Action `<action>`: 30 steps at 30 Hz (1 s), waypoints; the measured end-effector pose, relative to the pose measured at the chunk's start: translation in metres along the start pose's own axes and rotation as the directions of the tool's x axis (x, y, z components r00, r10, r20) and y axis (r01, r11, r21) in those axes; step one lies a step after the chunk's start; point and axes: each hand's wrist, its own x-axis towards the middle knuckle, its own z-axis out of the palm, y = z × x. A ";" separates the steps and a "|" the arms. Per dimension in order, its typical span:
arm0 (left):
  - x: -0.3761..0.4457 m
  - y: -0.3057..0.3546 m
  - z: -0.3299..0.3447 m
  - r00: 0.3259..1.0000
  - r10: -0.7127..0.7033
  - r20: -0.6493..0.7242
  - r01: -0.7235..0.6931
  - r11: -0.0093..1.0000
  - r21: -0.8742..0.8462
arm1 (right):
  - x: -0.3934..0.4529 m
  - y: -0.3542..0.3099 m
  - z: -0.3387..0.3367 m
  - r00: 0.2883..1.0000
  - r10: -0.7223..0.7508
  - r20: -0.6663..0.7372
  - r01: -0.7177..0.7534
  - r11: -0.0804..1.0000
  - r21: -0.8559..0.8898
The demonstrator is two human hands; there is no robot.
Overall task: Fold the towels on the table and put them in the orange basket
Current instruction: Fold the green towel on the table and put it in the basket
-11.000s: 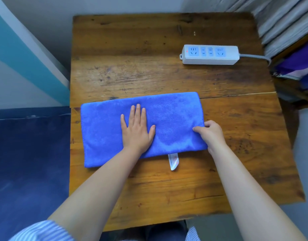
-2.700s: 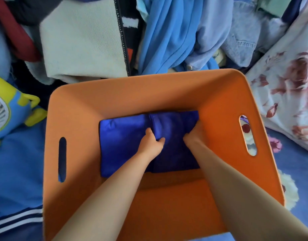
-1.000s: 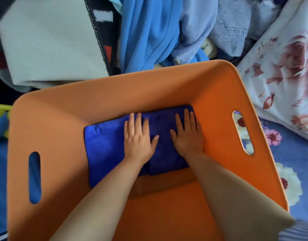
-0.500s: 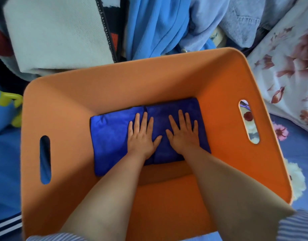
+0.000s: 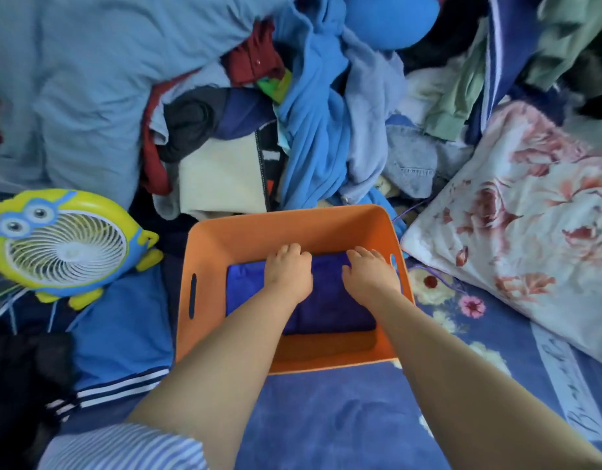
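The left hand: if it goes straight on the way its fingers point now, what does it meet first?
Most likely the far wall of the orange basket. The left hand lies over the blue towel with its fingertips close to that wall, though how close is hard to judge from above.

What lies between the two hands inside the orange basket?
In the head view, only a bare strip of the folded dark blue towel shows between the left hand and right hand in the orange plastic basket.

A blue floral bedsheet (image 5: 343, 412) carries the orange basket (image 5: 211, 252), fan (image 5: 62, 245) and pillow (image 5: 516, 218).
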 end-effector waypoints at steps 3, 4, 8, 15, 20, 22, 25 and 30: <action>-0.032 0.016 -0.057 0.996 0.033 -0.079 -0.030 0.999 0.038 | -0.045 -0.007 -0.045 0.984 -0.030 -0.174 0.026 0.999 -0.023; -0.041 0.019 -0.071 0.993 0.040 -0.107 -0.035 0.998 0.049 | -0.057 -0.009 -0.057 0.976 -0.041 -0.215 0.036 0.999 -0.028; -0.100 0.037 -0.126 0.980 0.026 -0.196 -0.004 0.993 0.115 | -0.127 -0.014 -0.103 0.933 -0.076 -0.352 0.069 0.997 -0.033; -0.210 0.097 -0.199 0.945 0.160 -0.285 -0.115 0.979 0.168 | -0.273 0.002 -0.160 0.809 -0.100 -0.580 0.078 0.995 -0.063; -0.293 0.144 -0.219 0.908 0.282 -0.310 -0.232 0.954 0.189 | -0.385 0.017 -0.172 0.713 -0.046 -0.700 -0.009 0.997 -0.076; -0.332 0.165 -0.220 0.868 0.368 -0.335 -0.315 0.927 0.204 | -0.438 0.027 -0.171 0.656 -0.008 -0.754 -0.080 0.994 -0.080; -0.401 0.200 -0.216 0.812 0.475 -0.338 -0.421 0.879 0.223 | -0.524 0.047 -0.159 0.584 0.128 -0.801 -0.231 0.973 -0.013; -0.510 0.265 -0.199 0.652 0.700 -0.290 -0.626 0.714 0.314 | -0.665 0.089 -0.133 0.468 0.322 -0.823 -0.464 0.882 0.081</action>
